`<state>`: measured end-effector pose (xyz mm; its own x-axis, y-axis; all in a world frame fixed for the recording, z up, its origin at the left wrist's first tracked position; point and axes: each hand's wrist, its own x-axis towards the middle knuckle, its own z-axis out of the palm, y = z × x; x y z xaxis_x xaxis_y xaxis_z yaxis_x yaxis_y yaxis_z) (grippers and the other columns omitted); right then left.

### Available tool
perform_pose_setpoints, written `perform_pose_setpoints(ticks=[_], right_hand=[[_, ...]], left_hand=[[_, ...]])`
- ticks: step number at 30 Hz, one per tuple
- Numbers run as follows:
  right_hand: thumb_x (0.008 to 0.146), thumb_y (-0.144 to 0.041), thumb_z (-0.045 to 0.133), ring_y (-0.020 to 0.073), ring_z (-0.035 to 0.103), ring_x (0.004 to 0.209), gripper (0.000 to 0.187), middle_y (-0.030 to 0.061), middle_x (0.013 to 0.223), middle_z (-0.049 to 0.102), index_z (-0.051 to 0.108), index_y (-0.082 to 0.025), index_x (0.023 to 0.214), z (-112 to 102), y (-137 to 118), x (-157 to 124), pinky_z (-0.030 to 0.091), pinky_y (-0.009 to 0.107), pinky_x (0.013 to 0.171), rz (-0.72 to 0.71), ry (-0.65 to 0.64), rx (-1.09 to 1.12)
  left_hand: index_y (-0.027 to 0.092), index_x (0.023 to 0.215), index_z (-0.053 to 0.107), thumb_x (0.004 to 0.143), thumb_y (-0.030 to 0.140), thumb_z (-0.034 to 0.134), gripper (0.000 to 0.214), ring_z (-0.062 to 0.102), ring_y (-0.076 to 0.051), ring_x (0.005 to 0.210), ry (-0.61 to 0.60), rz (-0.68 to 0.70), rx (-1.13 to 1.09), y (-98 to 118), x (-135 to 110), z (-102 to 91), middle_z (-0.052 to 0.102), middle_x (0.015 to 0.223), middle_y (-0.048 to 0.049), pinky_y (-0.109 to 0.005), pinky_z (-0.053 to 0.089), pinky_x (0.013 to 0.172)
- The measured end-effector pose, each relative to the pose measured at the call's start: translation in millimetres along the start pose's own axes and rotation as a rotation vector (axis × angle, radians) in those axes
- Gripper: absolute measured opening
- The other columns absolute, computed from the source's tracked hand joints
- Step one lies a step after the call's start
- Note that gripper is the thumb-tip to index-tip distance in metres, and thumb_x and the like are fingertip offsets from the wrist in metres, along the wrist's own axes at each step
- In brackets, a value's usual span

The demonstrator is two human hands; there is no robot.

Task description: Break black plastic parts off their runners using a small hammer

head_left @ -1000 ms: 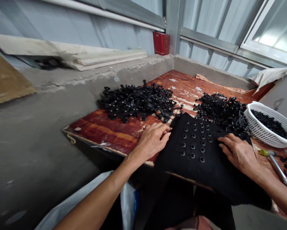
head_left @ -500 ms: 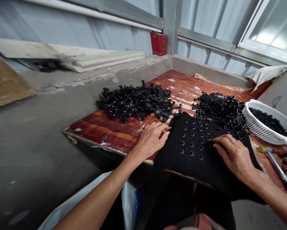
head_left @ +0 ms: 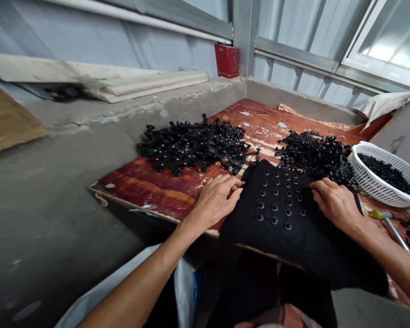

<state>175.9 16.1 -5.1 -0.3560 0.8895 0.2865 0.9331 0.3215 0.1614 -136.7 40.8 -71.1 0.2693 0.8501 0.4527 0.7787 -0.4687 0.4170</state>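
A black cloth [head_left: 314,241] is spread over the near edge of the table, with several small round black button-like pieces [head_left: 275,207] set out on it in rough columns. At the cloth's left edge is my left hand [head_left: 218,198], its thumb and fingers drawn together; what they hold, if anything, is hidden. My right hand [head_left: 338,205] rests over the right part of the cloth, right of the columns and near a heap of small black parts [head_left: 317,155]. Its fingers are curled and closed, and I cannot see what is between them.
Left of that heap lies a larger pile of black strap-like parts [head_left: 194,146] on the worn red-brown table [head_left: 150,187]. A white basket [head_left: 369,175] of black pieces stands at right, near a yellow-handled tool [head_left: 381,214]. Concrete ledges border the table.
My right hand has moved away from me, farther up the cloth. A round piece now shows lower in the rightmost column. My left hand has stayed in place.
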Motion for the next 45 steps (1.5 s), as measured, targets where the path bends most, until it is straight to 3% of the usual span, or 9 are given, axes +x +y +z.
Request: perform_pose_setpoints(ticks=[5,10,17,22,33,40,45], right_hand=[[0.097,-0.025,0.046,0.0181,0.062,0.078,0.017,0.0043,0.089,0.067,0.063,-0.021,0.098,-12.7,-28.2,-42.2,0.043,0.031,0.069,-0.072,0.134,0.138],[0.097,-0.025,0.049,0.0196,0.055,0.078,0.016,0.0055,0.089,0.064,0.065,-0.021,0.095,-5.7,-51.4,-59.2,0.039,0.033,0.069,-0.097,0.187,0.184],[0.098,-0.028,0.049,0.0239,0.054,0.089,0.025,0.0107,0.103,0.062,0.061,-0.016,0.116,-12.8,-33.6,-72.6,0.04,0.036,0.071,-0.072,0.23,0.148],[0.099,-0.025,0.045,0.0252,0.051,0.079,0.023,0.008,0.092,0.065,0.064,-0.018,0.108,-14.1,-21.1,-86.7,0.036,0.038,0.069,-0.106,0.136,0.006],[0.096,-0.02,0.048,0.0208,0.051,0.071,0.017,0.0016,0.077,0.06,0.064,-0.023,0.091,-17.1,-56.3,-78.5,0.029,0.035,0.067,-0.168,0.086,0.103],[0.095,-0.014,0.047,0.0219,0.053,0.072,0.015,0.0042,0.08,0.061,0.06,-0.017,0.1,-10.6,-63.0,-75.7,0.029,0.036,0.069,-0.153,0.142,0.091],[0.096,-0.013,0.046,0.02,0.055,0.076,0.016,0.0038,0.085,0.064,0.058,-0.019,0.103,-9.6,-60.3,-78.6,0.03,0.034,0.068,-0.145,0.141,0.159]], left_hand=[[0.019,0.092,0.064,0.087,0.021,0.052,0.013,0.061,-0.019,0.082,0.024,-0.01,0.005,0.4,0.2,0.8,0.068,0.089,-0.0045,-0.033,0.046,0.077],[0.019,0.091,0.064,0.087,0.021,0.052,0.013,0.06,-0.02,0.081,0.018,-0.005,0.02,0.5,0.2,1.2,0.066,0.086,-0.0048,-0.034,0.046,0.077],[0.019,0.09,0.062,0.087,0.022,0.05,0.013,0.06,-0.019,0.08,0.039,0.028,0.011,-2.1,0.3,3.3,0.066,0.084,-0.0038,-0.033,0.046,0.076],[0.02,0.09,0.063,0.087,0.023,0.051,0.013,0.061,-0.019,0.082,0.041,0.018,0.017,-2.0,0.2,3.6,0.067,0.086,-0.004,-0.033,0.046,0.078],[0.019,0.091,0.063,0.087,0.022,0.051,0.013,0.06,-0.019,0.08,0.038,0.014,0.011,-2.3,0.6,3.8,0.066,0.085,-0.0044,-0.033,0.046,0.076],[0.019,0.091,0.063,0.087,0.023,0.05,0.014,0.06,-0.019,0.08,0.027,0.012,0.01,-1.9,0.5,2.5,0.066,0.084,-0.0039,-0.032,0.046,0.076],[0.019,0.09,0.063,0.086,0.022,0.05,0.014,0.061,-0.02,0.082,0.04,0.014,0.009,-2.3,0.6,3.5,0.067,0.086,-0.0045,-0.033,0.046,0.077]])
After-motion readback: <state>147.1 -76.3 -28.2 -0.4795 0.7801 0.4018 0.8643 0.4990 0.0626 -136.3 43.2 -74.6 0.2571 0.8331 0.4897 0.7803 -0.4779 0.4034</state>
